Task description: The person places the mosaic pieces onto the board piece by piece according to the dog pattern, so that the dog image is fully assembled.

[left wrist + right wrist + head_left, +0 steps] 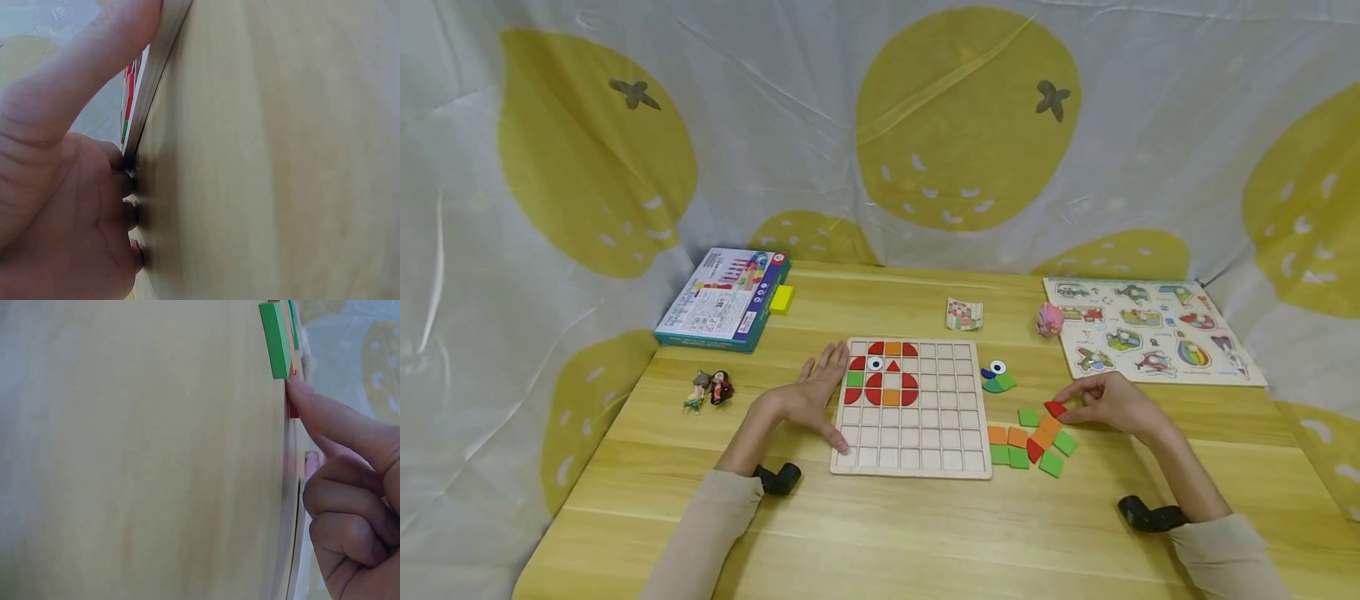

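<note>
A wooden grid board lies flat on the table, with red, orange and green tiles and a white eye tile set in its upper left cells. My left hand rests at the board's left edge, fingers spread and thumb on the lower left corner. In the left wrist view, the thumb touches the board's edge. Right of the board, my right hand pinches a red rounded tile between thumb and index finger. The other fingers are curled in the right wrist view, where a green tile lies beside the fingertip.
Loose orange tiles and green tiles lie right of the board, below another eye tile. A pattern card, pink toy and picture puzzle are behind. Leftward are a box, yellow block and small figures.
</note>
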Motion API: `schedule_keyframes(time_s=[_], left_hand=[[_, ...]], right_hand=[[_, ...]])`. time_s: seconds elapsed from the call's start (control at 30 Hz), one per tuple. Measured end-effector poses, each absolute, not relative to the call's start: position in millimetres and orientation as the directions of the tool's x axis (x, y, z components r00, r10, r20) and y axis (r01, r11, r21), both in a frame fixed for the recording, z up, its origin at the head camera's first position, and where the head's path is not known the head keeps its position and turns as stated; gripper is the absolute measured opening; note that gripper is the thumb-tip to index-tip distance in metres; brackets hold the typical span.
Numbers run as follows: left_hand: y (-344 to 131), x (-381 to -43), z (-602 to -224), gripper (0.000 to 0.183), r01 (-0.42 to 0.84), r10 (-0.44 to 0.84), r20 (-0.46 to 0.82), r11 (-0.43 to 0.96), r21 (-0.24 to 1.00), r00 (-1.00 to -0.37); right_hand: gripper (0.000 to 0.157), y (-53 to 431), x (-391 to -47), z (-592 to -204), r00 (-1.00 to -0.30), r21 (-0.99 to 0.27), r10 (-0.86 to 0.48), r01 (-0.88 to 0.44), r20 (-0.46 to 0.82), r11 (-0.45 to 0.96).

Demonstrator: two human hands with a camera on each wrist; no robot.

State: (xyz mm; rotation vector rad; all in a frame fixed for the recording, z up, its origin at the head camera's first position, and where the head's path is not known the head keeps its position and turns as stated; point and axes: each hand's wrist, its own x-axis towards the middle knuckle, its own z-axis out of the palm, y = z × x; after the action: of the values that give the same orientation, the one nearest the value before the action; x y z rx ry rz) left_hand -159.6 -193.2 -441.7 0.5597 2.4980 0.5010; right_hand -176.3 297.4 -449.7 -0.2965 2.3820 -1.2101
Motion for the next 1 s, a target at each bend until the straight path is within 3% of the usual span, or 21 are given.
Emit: schedule_keyframes(time_s=[0.67,1.0], left_hand=[[-195,-160,-440,0.151,0.284,0.486,-0.399,0.837,0.468,-0.778],[-193,-158,-442,0.153,0.279,0.475,-0.413,0.848,0.450,-0.777]], right_hand=[[0.034,268,-187,-443,-0.857,-0.776,-0.419,-0.037,-0.299,0.630],[0.027,150,-205,-426,-0.889,-0.840,-0.316,0.127,-0.332,0.528]])
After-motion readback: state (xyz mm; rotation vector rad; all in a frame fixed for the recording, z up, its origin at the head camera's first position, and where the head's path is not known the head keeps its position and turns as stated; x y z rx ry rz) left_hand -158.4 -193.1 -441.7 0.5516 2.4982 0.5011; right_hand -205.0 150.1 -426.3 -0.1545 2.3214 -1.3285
